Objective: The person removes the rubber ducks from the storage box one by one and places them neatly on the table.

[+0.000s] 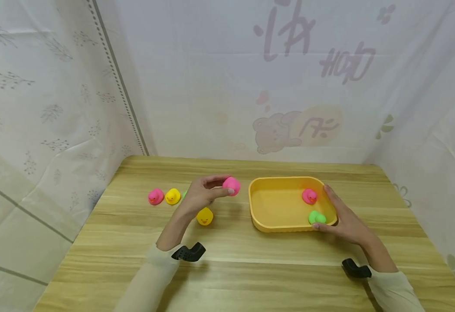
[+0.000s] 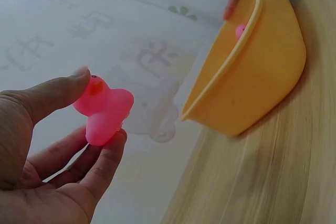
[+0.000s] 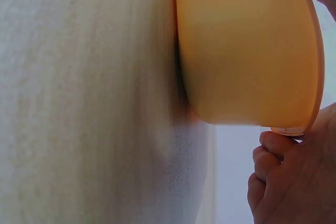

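Note:
My left hand (image 1: pixel 200 197) pinches a pink rubber duck (image 1: pixel 231 186) between thumb and fingers, above the table and left of an orange-yellow basin (image 1: pixel 282 228). In the left wrist view the duck (image 2: pixel 107 111) lies between the thumb and the fingertips. The right hand (image 1: pixel 348 223) grips the basin's right end, thumb at the near rim and fingers along the far right side. Inside the basin, at its right, sit another pink duck (image 1: pixel 310 196) and a green duck (image 1: pixel 317 218). The right wrist view shows the basin's outer wall (image 3: pixel 247 51) and curled fingers at its rim.
Left of the basin, a pink duck (image 1: pixel 155 196) and a yellow duck (image 1: pixel 173 196) stand in a row, with a green thing (image 1: pixel 185 194) mostly hidden by the left hand. Another yellow duck (image 1: pixel 204 216) sits nearer. The wooden table (image 1: pixel 250 277) meets printed curtains behind.

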